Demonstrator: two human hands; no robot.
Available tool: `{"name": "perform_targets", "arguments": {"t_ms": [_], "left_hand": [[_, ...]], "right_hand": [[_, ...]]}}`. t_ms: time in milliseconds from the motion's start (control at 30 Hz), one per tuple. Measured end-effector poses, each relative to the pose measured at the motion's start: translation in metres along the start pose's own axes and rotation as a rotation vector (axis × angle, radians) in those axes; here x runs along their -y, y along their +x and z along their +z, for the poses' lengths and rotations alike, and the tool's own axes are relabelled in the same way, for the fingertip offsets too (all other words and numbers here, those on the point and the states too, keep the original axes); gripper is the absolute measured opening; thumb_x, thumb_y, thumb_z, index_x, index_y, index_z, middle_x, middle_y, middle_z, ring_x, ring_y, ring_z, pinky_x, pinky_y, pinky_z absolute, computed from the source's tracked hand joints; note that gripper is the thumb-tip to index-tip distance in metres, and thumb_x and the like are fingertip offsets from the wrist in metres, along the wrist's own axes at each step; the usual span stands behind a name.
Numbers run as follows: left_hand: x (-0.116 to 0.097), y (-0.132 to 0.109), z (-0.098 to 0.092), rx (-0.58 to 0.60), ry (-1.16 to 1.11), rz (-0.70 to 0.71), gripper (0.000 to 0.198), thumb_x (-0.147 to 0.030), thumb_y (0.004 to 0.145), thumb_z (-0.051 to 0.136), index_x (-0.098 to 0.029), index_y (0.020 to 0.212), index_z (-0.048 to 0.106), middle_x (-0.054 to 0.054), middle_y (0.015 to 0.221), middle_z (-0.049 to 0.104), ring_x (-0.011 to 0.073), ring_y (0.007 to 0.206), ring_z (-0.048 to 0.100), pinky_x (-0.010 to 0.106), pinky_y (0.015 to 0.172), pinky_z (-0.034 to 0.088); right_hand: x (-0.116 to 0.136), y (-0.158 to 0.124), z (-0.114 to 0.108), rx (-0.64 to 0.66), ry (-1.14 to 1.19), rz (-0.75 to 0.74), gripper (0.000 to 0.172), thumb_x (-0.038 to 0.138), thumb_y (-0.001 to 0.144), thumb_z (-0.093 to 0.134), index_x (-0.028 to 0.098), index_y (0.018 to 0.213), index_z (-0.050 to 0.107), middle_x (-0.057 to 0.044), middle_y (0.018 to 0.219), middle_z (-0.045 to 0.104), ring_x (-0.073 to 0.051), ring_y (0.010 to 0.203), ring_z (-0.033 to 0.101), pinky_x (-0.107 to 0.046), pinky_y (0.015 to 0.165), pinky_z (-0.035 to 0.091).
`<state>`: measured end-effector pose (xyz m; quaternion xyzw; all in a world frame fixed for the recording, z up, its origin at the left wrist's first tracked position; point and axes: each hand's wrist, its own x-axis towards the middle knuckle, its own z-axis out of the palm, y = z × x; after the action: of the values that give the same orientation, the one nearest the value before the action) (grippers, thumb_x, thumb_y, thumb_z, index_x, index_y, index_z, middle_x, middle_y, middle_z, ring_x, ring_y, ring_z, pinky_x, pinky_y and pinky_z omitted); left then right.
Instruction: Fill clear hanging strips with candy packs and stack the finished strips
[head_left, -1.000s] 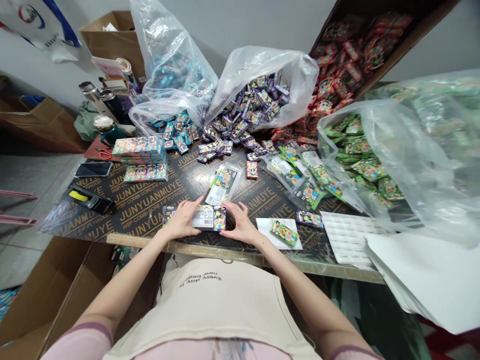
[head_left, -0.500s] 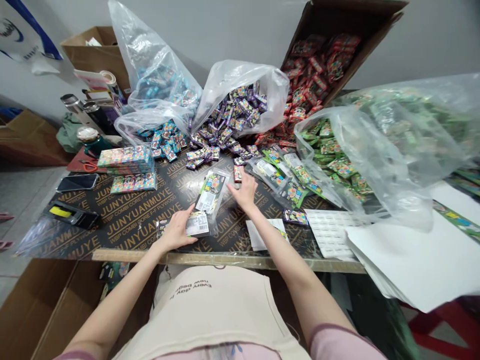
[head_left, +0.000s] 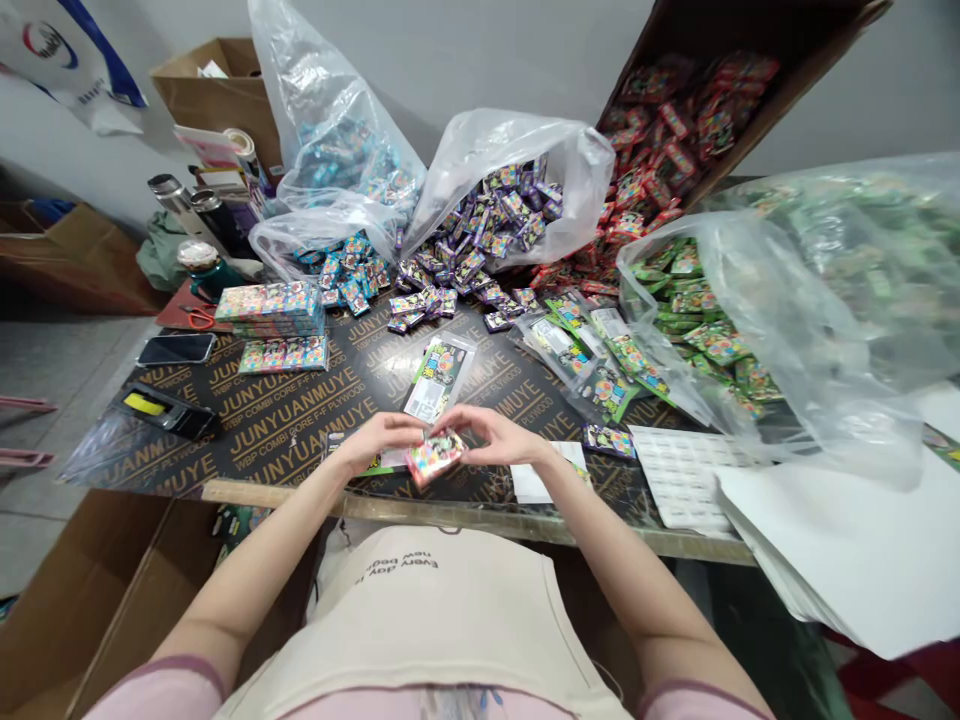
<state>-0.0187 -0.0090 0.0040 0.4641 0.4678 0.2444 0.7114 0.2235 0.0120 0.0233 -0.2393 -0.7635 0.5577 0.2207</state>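
Observation:
Near the table's front edge, a small red candy packet (head_left: 435, 460) with a colourful printed face is tilted between my two hands. My right hand (head_left: 499, 437) pinches it from the right and top. The fingers of my left hand (head_left: 384, 438) are curled in against its left end, partly hiding that side. Beneath my left hand lies a printed packet (head_left: 394, 462), mostly covered. Just beyond my hands, a clear plastic pouch (head_left: 439, 375) with a green and black printed card lies flat on the dark board.
Blue packets (head_left: 352, 270), purple packets (head_left: 480, 230) and red packets (head_left: 637, 200) spill from bags and a carton at the back. Green packets (head_left: 697, 310) fill a bag at right. Stacked boxes (head_left: 274, 310), a phone (head_left: 176, 349) and a tape dispenser (head_left: 166, 412) stand left; white sheets (head_left: 840, 540) lie right.
My right hand has brought the red packet from beside the purple pile back towards me. My left hand has moved in to meet it. The view has shifted slightly.

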Motion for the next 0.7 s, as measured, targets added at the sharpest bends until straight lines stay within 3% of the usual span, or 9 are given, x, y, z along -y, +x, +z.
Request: {"name": "perform_targets", "arguments": {"t_ms": [33,100,200,267,367,467,533,600,700], "left_hand": [[-0.002,0.001,0.005,0.097,-0.027,-0.063,0.042,-0.036,0.058,0.081,-0.01,0.089,0.071,0.007,0.078,0.07,0.0164,0.07,0.063,0.028,0.068,0.047],[-0.002,0.003,0.013,0.134,-0.078,-0.11,0.033,-0.028,0.048,0.086,-0.01,0.07,0.068,0.002,0.062,0.066,0.012,0.056,0.058,0.025,0.06,0.044],[0.004,0.007,0.021,-0.073,-0.197,-0.062,0.035,-0.029,0.046,0.086,-0.012,0.06,0.059,-0.002,0.053,0.059,0.008,0.048,0.052,0.022,0.055,0.041],[0.008,0.009,0.022,-0.141,-0.229,-0.038,0.036,-0.031,0.047,0.086,-0.012,0.059,0.057,-0.002,0.054,0.058,0.0069,0.047,0.051,0.022,0.055,0.042],[0.011,0.007,0.017,-0.129,-0.143,0.012,0.038,-0.04,0.055,0.082,-0.011,0.07,0.062,0.001,0.062,0.063,0.0106,0.054,0.057,0.026,0.062,0.047],[0.015,-0.002,0.003,-0.15,0.249,0.214,0.057,-0.049,0.064,0.075,-0.014,0.108,0.064,0.011,0.1,0.068,0.0237,0.092,0.063,0.04,0.086,0.048],[0.02,-0.008,-0.009,-0.169,0.685,0.35,0.084,-0.048,0.055,0.081,-0.02,0.129,0.052,0.014,0.127,0.056,0.0325,0.119,0.05,0.051,0.103,0.034],[0.027,-0.013,-0.019,-0.157,1.057,0.378,0.103,-0.04,0.047,0.086,-0.023,0.139,0.041,0.015,0.134,0.05,0.0362,0.125,0.042,0.057,0.109,0.021],[0.038,-0.016,-0.026,-0.139,1.249,0.349,0.105,-0.031,0.055,0.079,-0.023,0.146,0.028,0.012,0.124,0.054,0.0328,0.116,0.049,0.055,0.108,0.023]], "right_hand": [[0.004,-0.002,0.004,0.058,0.053,-0.013,0.049,0.046,0.079,0.063,0.017,0.118,0.054,-0.011,0.117,0.062,-0.023,0.108,0.059,-0.037,0.09,0.047],[0.004,-0.005,0.008,-0.04,0.026,-0.023,0.052,0.049,0.082,0.058,0.018,0.123,0.051,-0.013,0.124,0.058,-0.024,0.116,0.054,-0.04,0.095,0.044],[-0.001,-0.006,0.017,-0.337,-0.238,-0.014,0.065,0.048,0.081,0.061,0.021,0.136,0.039,-0.014,0.14,0.044,-0.027,0.131,0.04,-0.046,0.106,0.034],[-0.004,-0.005,0.026,-0.372,-0.4,-0.032,0.078,0.046,0.073,0.069,0.022,0.139,0.035,-0.013,0.141,0.043,-0.029,0.132,0.038,-0.048,0.108,0.029],[-0.005,-0.003,0.037,-0.396,-0.521,-0.067,0.073,0.04,0.066,0.073,0.023,0.132,0.045,-0.011,0.126,0.055,-0.03,0.121,0.048,-0.047,0.103,0.032],[-0.011,-0.004,0.04,-0.5,-0.589,-0.033,0.071,0.039,0.065,0.073,0.023,0.129,0.047,-0.01,0.119,0.06,-0.03,0.112,0.053,-0.045,0.098,0.035],[-0.019,-0.009,0.038,-0.53,-0.639,0.0,0.073,0.04,0.067,0.072,0.023,0.132,0.044,-0.01,0.12,0.06,-0.03,0.11,0.054,-0.045,0.096,0.035],[-0.029,-0.014,0.038,-0.525,-0.691,0.025,0.074,0.04,0.068,0.072,0.022,0.134,0.042,-0.011,0.121,0.06,-0.03,0.109,0.055,-0.044,0.094,0.034],[-0.04,-0.02,0.043,-0.508,-0.759,0.067,0.07,0.036,0.071,0.07,0.022,0.134,0.043,-0.012,0.123,0.059,-0.03,0.111,0.054,-0.044,0.094,0.032]]}}
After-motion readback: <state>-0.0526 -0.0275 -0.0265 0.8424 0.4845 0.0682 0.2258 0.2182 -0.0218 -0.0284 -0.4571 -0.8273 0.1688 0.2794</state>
